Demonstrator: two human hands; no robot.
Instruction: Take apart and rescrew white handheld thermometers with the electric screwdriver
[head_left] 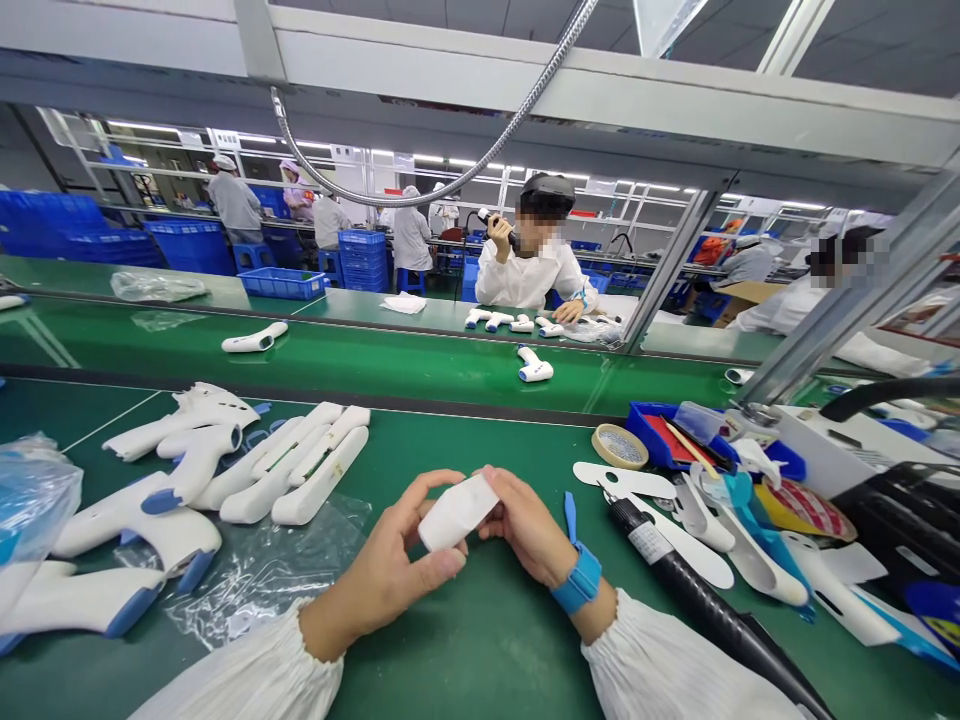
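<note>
1. White rectangular piece (457,512), the landmark: tilted above the green desk (480,650), held between both hands.
2. Left hand (386,565): grip closed on the piece's left end, with thumb and curled fingers pinching it.
3. Right hand (525,525): grip closed on the piece's right end, with fingers pressed against it; blue wristband (577,580) at the wrist.
4. Left of the piece: white plastic device housings (172,510), some lying on a clear plastic bag (255,580).
5. Right of the piece: black cylindrical tool (675,565), white moulded parts (750,550), tape roll (619,447) and blue tray (645,430).
6. Beyond the piece: co-worker's hand (499,235) holding a black handheld device (491,218), across the conveyor line.
</note>
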